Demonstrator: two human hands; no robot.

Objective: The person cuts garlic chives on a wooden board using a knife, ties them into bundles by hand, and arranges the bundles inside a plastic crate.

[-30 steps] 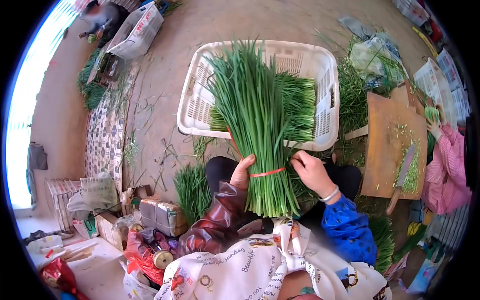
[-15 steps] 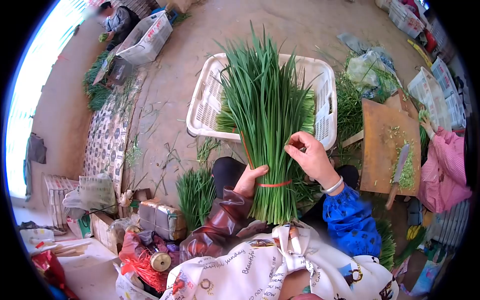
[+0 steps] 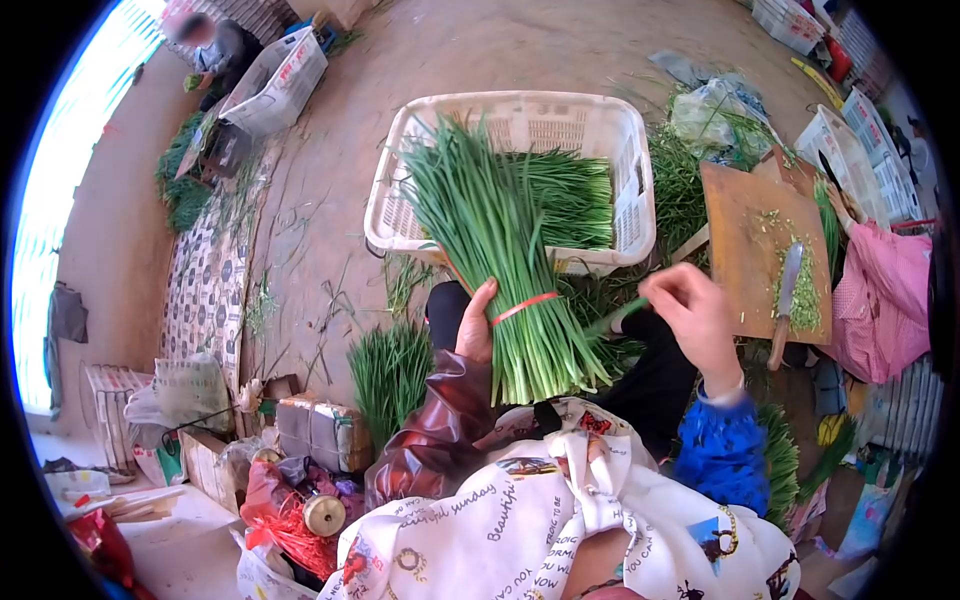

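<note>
A large bundle of long green stalks [image 3: 490, 230], tied near its pale ends with a red band [image 3: 524, 307], leans across the near rim of a white crate [image 3: 640, 130]. My left hand [image 3: 477, 325] grips the bundle's left side beside the band. To the right of the bundle, apart from it, my right hand [image 3: 692, 312] pinches a green blade [image 3: 622, 315] between thumb and fingers. Inside the crate lie more green stalks [image 3: 575, 200].
A wooden board [image 3: 735, 240] holds a knife [image 3: 789, 290] and chopped greens. Beside it is a co-worker's pink sleeve [image 3: 880, 290]. Another person [image 3: 225, 55] sits at the upper left. Loose stalks [image 3: 390, 380] stand left of my knees; red twine [image 3: 295, 530] lies lower left.
My right hand has moved away from the bundle to the right, now with a green blade in its fingers. The bundle has tilted, its tops leaning left and its cut ends right.
</note>
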